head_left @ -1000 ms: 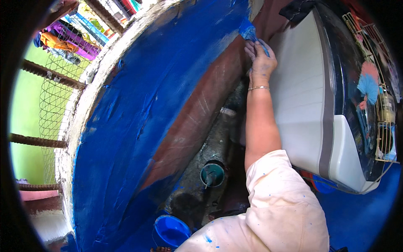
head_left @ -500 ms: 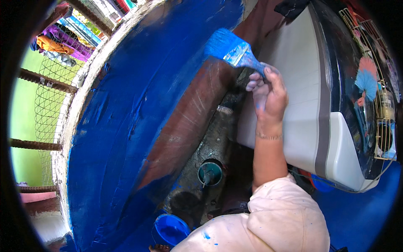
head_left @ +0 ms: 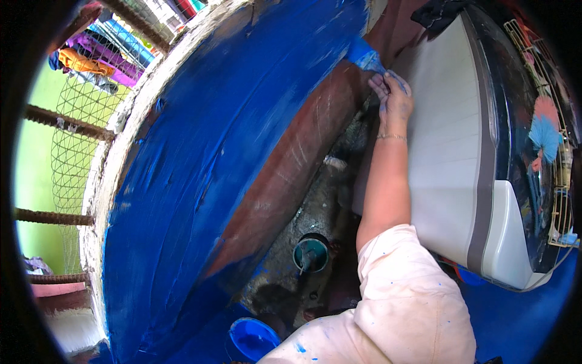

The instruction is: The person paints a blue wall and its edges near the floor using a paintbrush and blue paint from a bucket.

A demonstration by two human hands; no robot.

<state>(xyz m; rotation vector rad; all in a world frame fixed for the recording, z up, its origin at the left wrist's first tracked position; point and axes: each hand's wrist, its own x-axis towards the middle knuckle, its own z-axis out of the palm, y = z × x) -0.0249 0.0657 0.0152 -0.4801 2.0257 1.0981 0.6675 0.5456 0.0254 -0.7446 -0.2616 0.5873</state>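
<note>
From afar I see the right hand [head_left: 397, 103] clamped on the paintbrush [head_left: 366, 59] at one o'clock, seemingly coating the blue wall [head_left: 212, 121]; next, I judge, calls for steady pressure bordering the brown band [head_left: 291, 161].

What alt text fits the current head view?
The right hand holds a paintbrush at a mostly blue wall with a reddish-brown strip. Below are a green bucket and a blue bucket; a large pale object stands right.

Daylight v. bright L of blue wall [head_left: 200, 139]; pale green surface [head_left: 39, 164] there partly washed out. Floor [head_left: 312, 209] R of wall dim, deep shadow toward white panel [head_left: 442, 151]. Fisheye bows edges, blk rim.
</note>
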